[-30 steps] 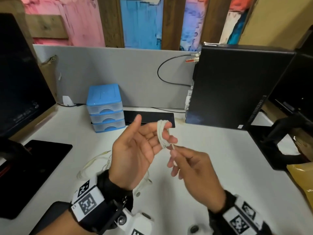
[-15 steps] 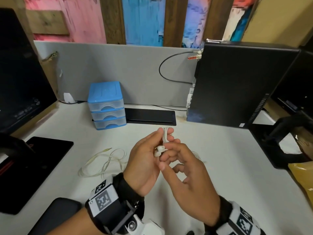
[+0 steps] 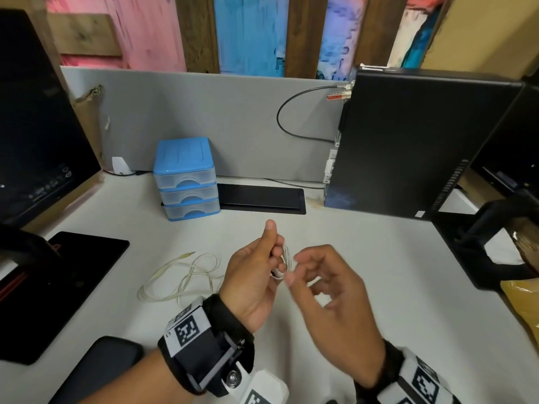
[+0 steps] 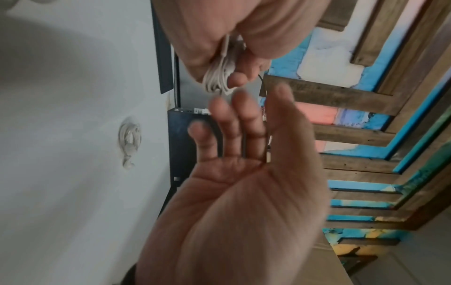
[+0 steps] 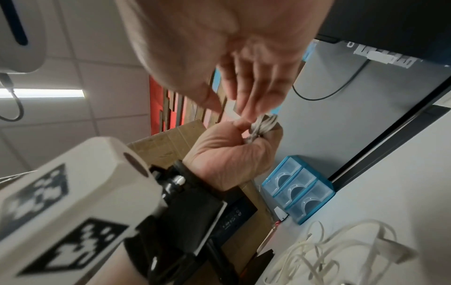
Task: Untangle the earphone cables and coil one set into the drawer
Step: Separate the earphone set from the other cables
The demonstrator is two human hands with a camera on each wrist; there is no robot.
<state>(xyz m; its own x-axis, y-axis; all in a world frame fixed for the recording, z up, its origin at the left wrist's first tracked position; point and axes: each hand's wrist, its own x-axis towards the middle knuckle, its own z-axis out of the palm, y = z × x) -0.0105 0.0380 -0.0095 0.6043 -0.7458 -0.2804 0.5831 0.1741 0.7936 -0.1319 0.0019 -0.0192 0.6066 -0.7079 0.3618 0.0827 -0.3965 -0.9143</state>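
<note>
A white earphone cable wound into a small coil (image 3: 285, 256) is held above the desk between my hands. My right hand (image 3: 291, 269) pinches the coil (image 4: 219, 81) with curled fingers and thumb. My left hand (image 4: 244, 108) is beside it, fingers straight and thumb pointing up, its fingertips just short of the coil's end. A second earphone set (image 3: 186, 275) lies loose and spread out on the desk to the left of my left wrist. The blue three-drawer unit (image 3: 188, 177) stands at the back against the grey partition, with all three drawers closed.
Another small coiled earphone (image 4: 129, 142) lies on the desk to the right of my hands. A black PC tower (image 3: 423, 147) stands back right, a monitor (image 3: 35, 126) and its base (image 3: 58, 281) on the left, and a monitor stand (image 3: 490, 243) on the right. A dark phone (image 3: 96, 371) lies near my left forearm.
A second ago the cable was wound round my left fingers while the right hand fed its end. Now the left fingers are straight and the right hand pinches the coil.
</note>
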